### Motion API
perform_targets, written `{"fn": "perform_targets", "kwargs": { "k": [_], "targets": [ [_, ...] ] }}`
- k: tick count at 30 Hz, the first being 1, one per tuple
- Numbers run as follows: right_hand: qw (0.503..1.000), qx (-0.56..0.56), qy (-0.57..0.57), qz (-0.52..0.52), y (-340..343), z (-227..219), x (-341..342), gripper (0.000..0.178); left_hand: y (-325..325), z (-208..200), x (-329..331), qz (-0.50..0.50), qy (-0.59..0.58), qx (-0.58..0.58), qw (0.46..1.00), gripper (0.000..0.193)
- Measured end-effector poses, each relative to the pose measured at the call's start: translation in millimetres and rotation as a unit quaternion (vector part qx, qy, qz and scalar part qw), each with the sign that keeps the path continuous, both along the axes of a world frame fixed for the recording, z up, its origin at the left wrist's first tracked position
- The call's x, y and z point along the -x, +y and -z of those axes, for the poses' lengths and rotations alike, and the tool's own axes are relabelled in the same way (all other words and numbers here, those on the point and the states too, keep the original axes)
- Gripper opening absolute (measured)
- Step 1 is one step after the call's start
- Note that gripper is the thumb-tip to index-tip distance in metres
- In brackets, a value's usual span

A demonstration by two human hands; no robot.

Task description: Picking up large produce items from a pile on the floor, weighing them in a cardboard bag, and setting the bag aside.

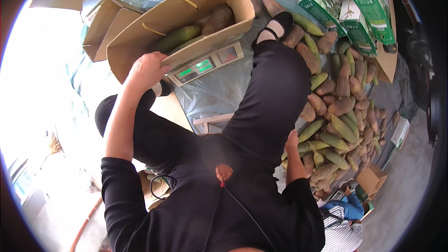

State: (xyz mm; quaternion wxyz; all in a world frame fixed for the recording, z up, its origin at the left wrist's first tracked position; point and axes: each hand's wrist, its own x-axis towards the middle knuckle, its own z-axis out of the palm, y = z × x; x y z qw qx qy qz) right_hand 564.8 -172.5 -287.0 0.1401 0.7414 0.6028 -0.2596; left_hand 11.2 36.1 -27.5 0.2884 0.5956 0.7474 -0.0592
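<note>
My left hand (148, 70) is closed over the near left rim of an open cardboard box (184, 16) with yellow cord handles. Inside the box lie a long green vegetable (179, 37) and thick brown ones (219, 18), like large cucumbers or gourds; their exact kind is unclear. The box rests on a digital scale (207, 63) with lit green displays. My right hand (292, 141) hangs beside my right knee, at the edge of a big pile of the same green and brown vegetables (343, 128). Its fingers are mostly hidden, so I cannot make out any grip.
Several green and white cartons (371, 9) stand at the upper right, behind the pile. More open boxes (109, 25) are at the upper left. Plastic sheeting (200, 100) covers the floor. Another person (343, 224) in a striped top is at the lower right, near an open carton (371, 179).
</note>
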Motion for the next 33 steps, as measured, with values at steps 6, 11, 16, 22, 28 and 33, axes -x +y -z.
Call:
{"fn": "perform_targets", "kwargs": {
  "k": [6, 11, 16, 22, 28, 33],
  "targets": [
    [0.953, -0.187, 0.213, 0.111, 146.1, -88.3, 19.7, 0.061, -7.2, -5.7, 7.9, 0.062, 0.008, 0.005, 0.998, 0.029],
    [0.892, -0.284, 0.309, 0.167, 242.9, -222.8, 83.7, 0.053, -11.4, -6.5, 11.1, 0.061, 0.009, 0.003, 0.998, 0.030],
    [0.804, -0.356, 0.471, 0.074, 298.3, -311.8, 136.4, 0.051, -15.6, -19.3, 9.4, 0.075, 0.039, 0.014, 0.996, 0.031],
    [0.797, -0.267, 0.533, -0.096, 331.7, -362.3, 246.0, 0.048, -21.4, -14.6, 14.4, 0.095, 0.068, 0.010, 0.993, 0.032],
    [0.815, -0.219, 0.445, -0.300, 349.6, -309.5, 351.4, 0.048, -16.3, -12.8, 13.2, 0.102, 0.060, 0.002, 0.993, 0.030],
    [0.859, -0.067, 0.371, -0.346, 343.9, -273.9, 409.1, 0.057, -15.0, -13.1, 17.5, 0.127, 0.034, -0.024, 0.991, 0.025]
  ]
}}
